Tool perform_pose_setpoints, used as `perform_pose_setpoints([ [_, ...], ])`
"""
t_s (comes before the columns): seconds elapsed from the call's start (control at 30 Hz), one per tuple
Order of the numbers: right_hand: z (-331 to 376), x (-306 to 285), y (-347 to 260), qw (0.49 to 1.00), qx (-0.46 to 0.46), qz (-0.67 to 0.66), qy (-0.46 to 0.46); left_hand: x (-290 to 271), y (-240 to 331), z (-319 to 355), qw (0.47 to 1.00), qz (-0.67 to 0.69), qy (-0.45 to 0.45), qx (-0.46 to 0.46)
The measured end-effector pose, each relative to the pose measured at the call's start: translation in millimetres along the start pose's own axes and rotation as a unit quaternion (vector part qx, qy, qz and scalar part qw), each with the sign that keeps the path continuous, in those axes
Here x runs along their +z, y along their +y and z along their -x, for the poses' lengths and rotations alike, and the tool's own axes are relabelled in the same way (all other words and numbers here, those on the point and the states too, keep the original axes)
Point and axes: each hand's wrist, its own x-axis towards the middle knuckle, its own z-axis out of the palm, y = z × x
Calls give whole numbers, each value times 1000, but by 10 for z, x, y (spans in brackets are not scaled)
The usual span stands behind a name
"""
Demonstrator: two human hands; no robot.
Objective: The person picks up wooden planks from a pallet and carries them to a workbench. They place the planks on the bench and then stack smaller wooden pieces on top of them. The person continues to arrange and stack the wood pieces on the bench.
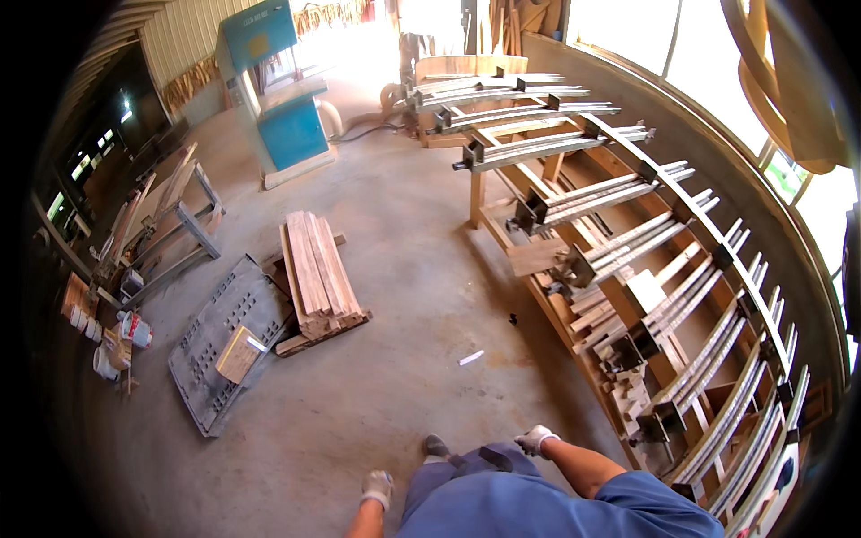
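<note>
Looking down, we see our right hand point(536, 439) in a white glove, loosely curled and holding nothing, beside our hip. Our left hand point(377, 488), also gloved, hangs by our side; we cannot tell whether it is closed. Nearest the right hand is a long clamp rack point(628, 260) of steel bars on a wooden frame, just to its right and running away ahead. The bars look heavy, stiff and hard-edged, best gripped along a bare length. Further left, well apart on the concrete floor point(404, 269), lie a plank stack point(318, 273) and a grey pallet point(220, 336).
</note>
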Motion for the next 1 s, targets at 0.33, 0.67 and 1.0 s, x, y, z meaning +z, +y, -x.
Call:
perform_pose_setpoints([
  [0.33,-603,-583,-1991,990,-67,125,2,-2383,105,-1844,588,788,38,-180],
  [0.67,-2312,-1956,-4109,963,-213,165,35,-2049,-393,-2855,999,-3,-31,-29],
  [1.0,-2845,-2510,-6079,975,-197,7,-103,-2692,-50,-3977,924,276,-73,-253],
])
